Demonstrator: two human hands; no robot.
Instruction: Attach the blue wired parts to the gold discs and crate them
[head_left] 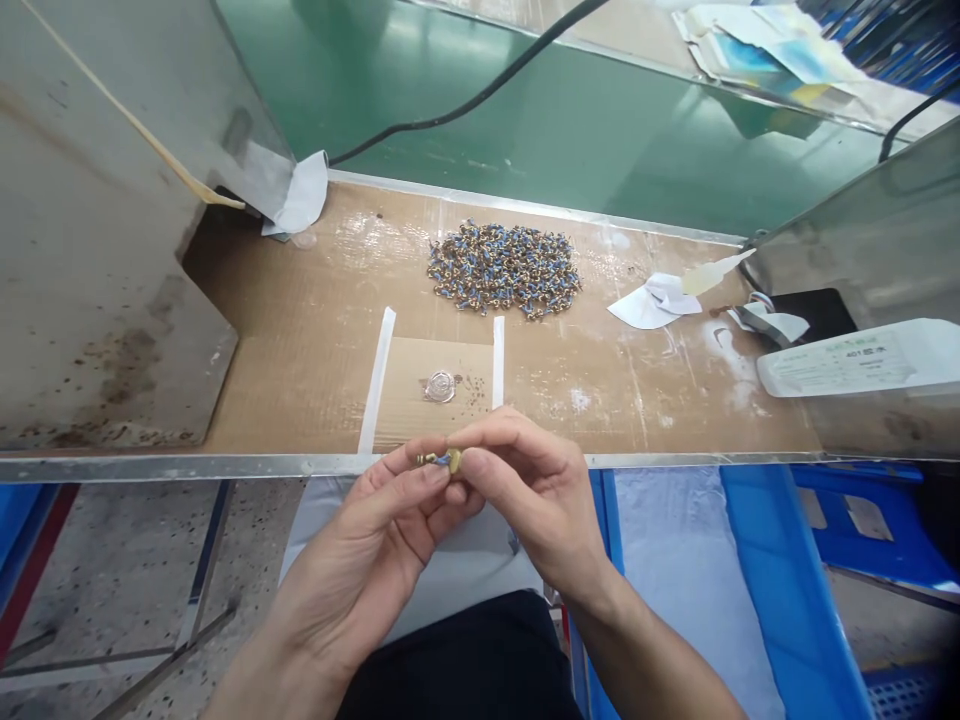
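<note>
My left hand [390, 535] and my right hand [525, 490] meet at the near edge of the table, fingertips pinched together. Between them they hold a small gold and blue metal part [439, 459]. Further back on the cardboard-covered table [300, 330] lies a pile of several similar gold and blue parts [504, 268]. A small clear blob of glue or plastic [440, 386] sits on the cardboard just beyond my hands, between two white tape strips [376, 380].
A white bottle [862, 360] lies on its side at the right. White paper scraps [654, 300] lie near it. A metal housing [97, 230] fills the left side. A black cable [465, 105] crosses the green belt behind. A blue crate [787, 590] stands below right.
</note>
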